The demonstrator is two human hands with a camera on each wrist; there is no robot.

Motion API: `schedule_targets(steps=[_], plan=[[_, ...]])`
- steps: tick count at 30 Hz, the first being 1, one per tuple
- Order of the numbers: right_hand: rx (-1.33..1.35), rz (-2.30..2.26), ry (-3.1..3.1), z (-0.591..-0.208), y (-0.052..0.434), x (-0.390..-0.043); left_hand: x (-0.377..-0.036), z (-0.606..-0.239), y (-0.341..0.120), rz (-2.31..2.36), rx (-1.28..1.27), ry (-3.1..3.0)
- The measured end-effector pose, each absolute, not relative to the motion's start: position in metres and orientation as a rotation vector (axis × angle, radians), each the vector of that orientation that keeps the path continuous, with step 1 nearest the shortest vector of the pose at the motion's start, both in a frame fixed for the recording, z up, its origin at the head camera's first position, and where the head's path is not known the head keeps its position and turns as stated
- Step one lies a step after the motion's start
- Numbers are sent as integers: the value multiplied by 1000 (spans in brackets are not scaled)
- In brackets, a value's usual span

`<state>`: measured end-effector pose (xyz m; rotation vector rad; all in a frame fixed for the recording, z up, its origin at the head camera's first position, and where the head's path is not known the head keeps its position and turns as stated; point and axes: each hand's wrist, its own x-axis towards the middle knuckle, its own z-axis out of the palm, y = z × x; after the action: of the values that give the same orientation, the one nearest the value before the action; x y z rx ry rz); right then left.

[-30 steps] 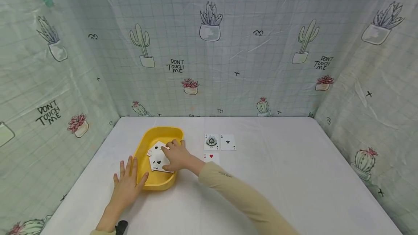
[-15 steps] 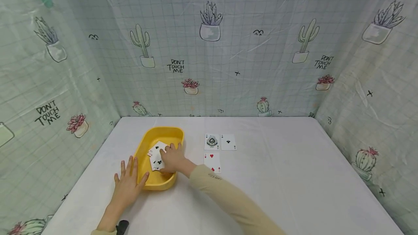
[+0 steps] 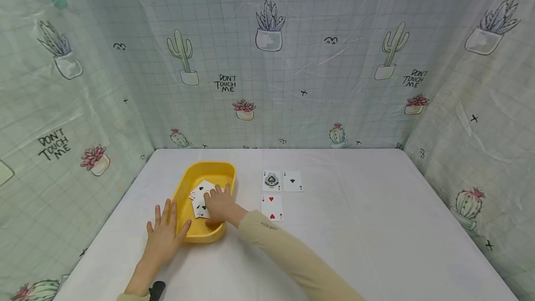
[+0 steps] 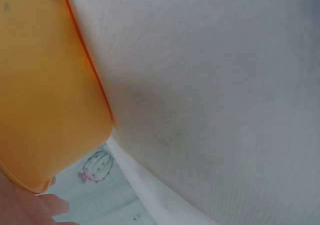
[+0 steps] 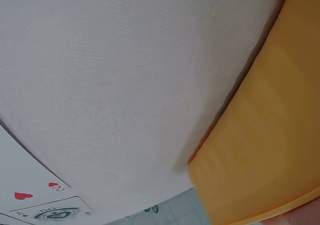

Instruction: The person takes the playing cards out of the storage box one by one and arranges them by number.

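Observation:
A yellow tray [image 3: 226,169] stands on the white table [image 3: 355,226] and holds several playing cards [image 3: 199,191]. My right hand [image 3: 218,204] rests on those cards inside the tray, palm down; whether it pinches one is hidden. My left hand [image 3: 164,235] lies with spread fingers against the tray's near left wall. Three cards lie face up right of the tray: an ace of spades [image 3: 271,180], an ace of clubs [image 3: 292,181] and a two of hearts [image 3: 271,207]. The left wrist view shows the tray wall [image 4: 45,95], the right wrist view its other wall [image 5: 270,150] and the two of hearts [image 5: 22,195].
Cactus-print plastic sheeting [image 3: 267,59] walls in the table at the back and on both sides. The three laid-out cards sit near the table's middle, with bare white cloth to their right and in front.
My right hand has slid a little to the left and nearer over the cards in the tray, and its sleeve has uncovered the two of hearts. The left hand has stayed put.

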<state>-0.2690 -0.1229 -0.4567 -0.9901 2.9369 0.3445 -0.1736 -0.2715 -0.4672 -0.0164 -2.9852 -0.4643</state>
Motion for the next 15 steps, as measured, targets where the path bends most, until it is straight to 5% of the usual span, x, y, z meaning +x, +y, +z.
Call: schedule_targets(steps=[15], plan=[[-1003,356,2939,-461,-123,-269,-173,-469,-271,-445,-19,-2970]])
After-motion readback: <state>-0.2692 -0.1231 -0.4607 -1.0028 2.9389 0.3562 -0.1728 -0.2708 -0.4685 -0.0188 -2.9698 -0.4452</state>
